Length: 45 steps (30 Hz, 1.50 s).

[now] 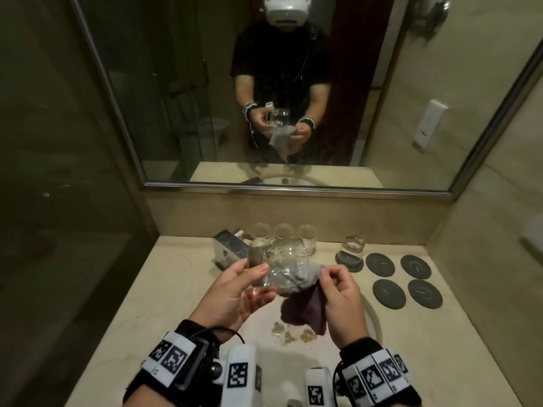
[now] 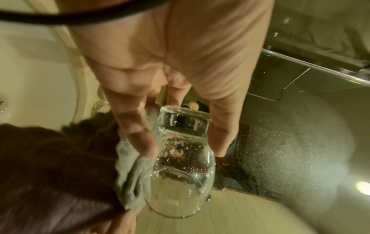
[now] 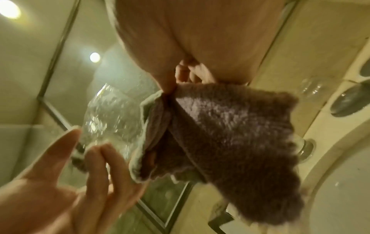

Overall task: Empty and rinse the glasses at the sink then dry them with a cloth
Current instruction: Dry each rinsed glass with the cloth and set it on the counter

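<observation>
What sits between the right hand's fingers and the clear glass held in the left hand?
The purple-grey cloth: the right hand pinches it against the clear glass that the left hand grips, seen clearest in the head view.

Glass (image 1: 289,267) held between left hand (image 1: 235,292) and right hand (image 1: 340,298), cloth (image 1: 302,309) hanging under the grip, three glasses (image 1: 283,233) and chrome box (image 1: 230,251) close behind it, coasters (image 1: 407,279) right of it, bare counter (image 1: 164,289) left of it

Clear glass (image 1: 282,268), purple-and-grey cloth (image 1: 305,309), dark grey coasters (image 1: 389,293), beige countertop (image 1: 164,289).
</observation>
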Tool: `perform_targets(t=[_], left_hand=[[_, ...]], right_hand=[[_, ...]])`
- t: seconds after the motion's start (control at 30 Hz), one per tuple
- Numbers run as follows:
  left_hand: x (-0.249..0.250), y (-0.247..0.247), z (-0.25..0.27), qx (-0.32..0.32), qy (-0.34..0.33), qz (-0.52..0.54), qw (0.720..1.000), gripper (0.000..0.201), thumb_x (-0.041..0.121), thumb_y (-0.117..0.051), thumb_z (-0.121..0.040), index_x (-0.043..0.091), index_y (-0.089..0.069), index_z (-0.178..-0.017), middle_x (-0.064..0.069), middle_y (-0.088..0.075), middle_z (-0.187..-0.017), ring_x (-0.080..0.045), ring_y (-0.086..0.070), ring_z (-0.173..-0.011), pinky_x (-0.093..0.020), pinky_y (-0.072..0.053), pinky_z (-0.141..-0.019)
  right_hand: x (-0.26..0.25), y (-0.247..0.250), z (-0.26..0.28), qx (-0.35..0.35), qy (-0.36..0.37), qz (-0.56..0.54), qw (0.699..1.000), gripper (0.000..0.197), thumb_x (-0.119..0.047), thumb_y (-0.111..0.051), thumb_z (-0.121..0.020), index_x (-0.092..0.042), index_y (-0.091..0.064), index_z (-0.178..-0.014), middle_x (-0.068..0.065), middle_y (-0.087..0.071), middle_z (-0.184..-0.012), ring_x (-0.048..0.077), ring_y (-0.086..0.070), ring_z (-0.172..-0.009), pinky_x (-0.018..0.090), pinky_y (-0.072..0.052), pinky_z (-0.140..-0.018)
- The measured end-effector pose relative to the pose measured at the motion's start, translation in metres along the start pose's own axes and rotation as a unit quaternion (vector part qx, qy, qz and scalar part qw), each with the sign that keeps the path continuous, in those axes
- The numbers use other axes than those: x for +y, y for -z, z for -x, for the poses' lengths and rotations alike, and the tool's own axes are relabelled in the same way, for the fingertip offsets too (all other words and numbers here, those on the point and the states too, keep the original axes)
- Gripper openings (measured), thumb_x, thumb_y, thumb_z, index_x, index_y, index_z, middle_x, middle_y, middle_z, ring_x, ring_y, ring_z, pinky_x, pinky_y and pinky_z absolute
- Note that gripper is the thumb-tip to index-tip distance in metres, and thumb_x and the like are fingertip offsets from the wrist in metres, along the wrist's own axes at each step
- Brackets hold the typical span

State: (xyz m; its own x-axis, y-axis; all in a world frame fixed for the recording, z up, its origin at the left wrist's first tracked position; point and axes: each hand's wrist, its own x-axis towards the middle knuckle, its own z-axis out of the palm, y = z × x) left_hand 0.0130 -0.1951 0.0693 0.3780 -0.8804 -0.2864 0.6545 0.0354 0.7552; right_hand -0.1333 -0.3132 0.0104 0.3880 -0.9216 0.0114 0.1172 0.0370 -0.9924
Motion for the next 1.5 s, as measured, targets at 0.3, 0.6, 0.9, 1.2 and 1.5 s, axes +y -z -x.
perform_targets(t=[0.3,0.6,0.9,1.2,1.5], left_hand=[[0.013,0.01,-0.005,0.017,-0.019,0.047,0.999,0.049,0.015,-0.067,-0.077,-0.003,-0.057,-0.122,-0.02,-0.068,-0.109,-0.024,-0.067,-0.074,-0.028,-0.061,-0.062],[0.006,0.016,-0.004,0.019,-0.004,0.022,1.0,0.026,0.021,-0.067,-0.077,0.004,-0.065,-0.096,-0.014,-0.065,-0.094,-0.02,-0.065,-0.068,-0.025,-0.059,-0.058],[0.002,0.029,0.001,-0.007,0.062,0.04,0.997,0.06,0.034,-0.099,-0.036,0.012,-0.075,-0.087,-0.018,-0.071,-0.109,-0.034,-0.066,-0.095,-0.045,-0.057,-0.079],[-0.013,0.021,0.003,-0.042,0.112,0.044,0.992,0.098,0.039,-0.098,-0.037,0.005,-0.063,-0.122,-0.018,-0.065,-0.123,-0.037,-0.067,-0.096,-0.054,-0.053,-0.087],[-0.012,0.012,-0.002,-0.083,0.037,0.003,0.996,0.084,0.031,-0.097,-0.048,-0.009,-0.065,-0.114,-0.029,-0.066,-0.114,-0.033,-0.067,-0.097,-0.039,-0.06,-0.08]], right_hand=[[-0.031,0.011,-0.008,0.002,-0.161,-0.339,0.927,0.025,-0.024,-0.051,-0.092,-0.009,-0.051,-0.111,0.025,-0.06,-0.108,0.034,-0.06,-0.096,0.049,-0.052,-0.089],[-0.032,0.015,-0.002,0.0,-0.275,-0.312,0.909,0.03,-0.017,-0.053,-0.086,0.001,-0.064,-0.109,0.023,-0.067,-0.106,0.032,-0.064,-0.098,0.044,-0.047,-0.096],[-0.036,0.007,0.012,-0.044,-0.312,-0.414,0.854,0.039,-0.03,-0.049,-0.093,0.0,-0.072,-0.104,0.016,-0.069,-0.088,0.027,-0.067,-0.073,0.037,-0.057,-0.066],[-0.026,-0.007,0.019,-0.089,-0.276,-0.232,0.929,0.047,-0.02,-0.063,-0.09,0.004,-0.053,-0.129,0.032,-0.059,-0.122,0.04,-0.061,-0.102,0.053,-0.047,-0.097],[-0.014,-0.008,0.041,-0.122,0.052,0.272,0.953,0.043,-0.051,-0.073,-0.074,-0.044,-0.055,-0.112,-0.027,-0.049,-0.124,-0.014,-0.045,-0.112,0.006,-0.037,-0.089]])
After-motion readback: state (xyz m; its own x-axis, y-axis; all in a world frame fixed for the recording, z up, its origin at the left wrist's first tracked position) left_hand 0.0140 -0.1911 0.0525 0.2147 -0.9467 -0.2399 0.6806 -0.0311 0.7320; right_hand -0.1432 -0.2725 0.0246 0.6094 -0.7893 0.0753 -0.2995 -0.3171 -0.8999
